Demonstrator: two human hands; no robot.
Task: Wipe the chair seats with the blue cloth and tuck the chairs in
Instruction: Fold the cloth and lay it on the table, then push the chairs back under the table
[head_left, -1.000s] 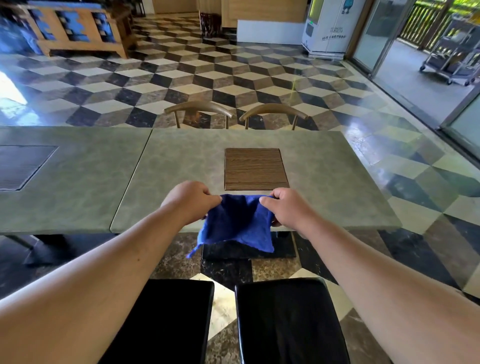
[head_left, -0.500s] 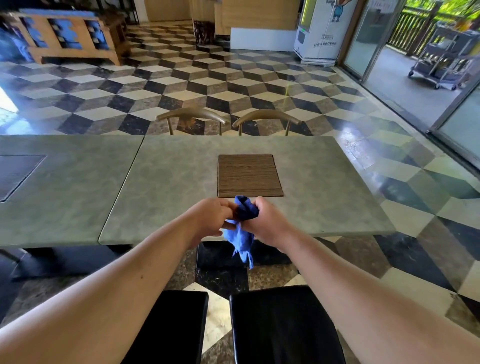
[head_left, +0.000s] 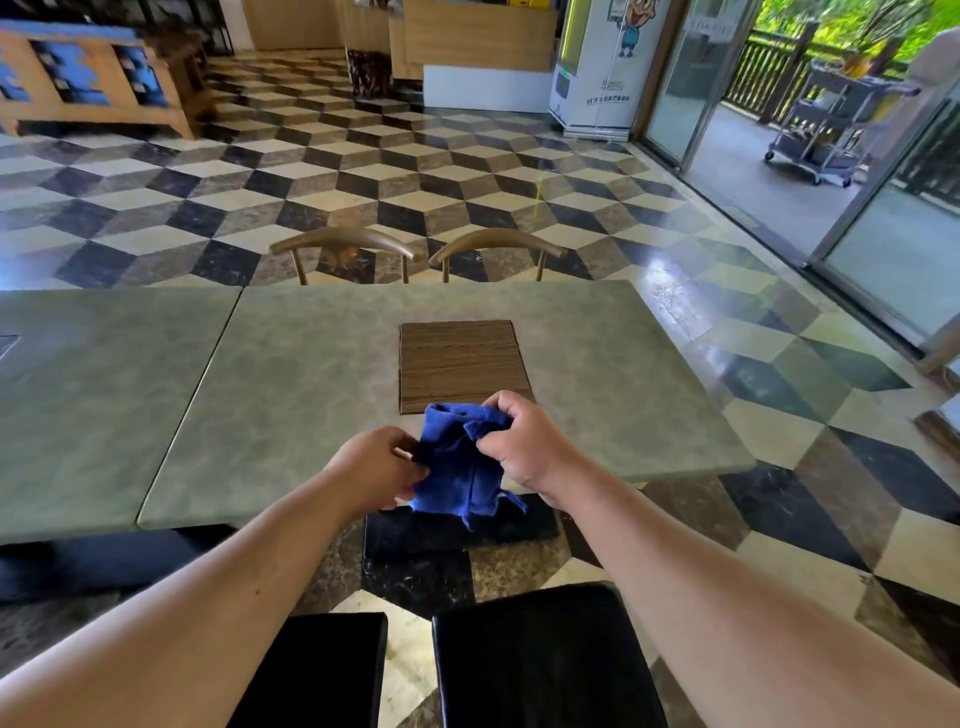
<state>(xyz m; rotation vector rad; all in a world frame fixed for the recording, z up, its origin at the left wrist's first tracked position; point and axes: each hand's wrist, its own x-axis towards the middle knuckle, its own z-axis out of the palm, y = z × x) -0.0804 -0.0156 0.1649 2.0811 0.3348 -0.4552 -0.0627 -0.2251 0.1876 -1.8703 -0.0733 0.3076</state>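
The blue cloth (head_left: 457, 462) hangs bunched between both hands over the near edge of the grey-green table (head_left: 291, 395). My left hand (head_left: 376, 470) pinches its left side. My right hand (head_left: 524, 441) grips its upper right part, slightly higher. Two black chair seats stand pulled out just below me: the left seat (head_left: 322, 670) and the right seat (head_left: 540, 660). Across the table, the curved wooden backs of two more chairs, one on the left (head_left: 345, 241) and one on the right (head_left: 496, 244), sit close against the far edge.
A brown wooden panel (head_left: 462, 364) is set in the tabletop. A second table (head_left: 93, 395) joins on the left. A black table base (head_left: 457, 530) stands on the patterned tile floor. Glass doors (head_left: 883, 249) and a cart (head_left: 831, 124) are at the right.
The cloth went from spread between my hands to bunched tight, and is now partly opened again. My right hand has risen a little; both hands stay over the table's near edge.
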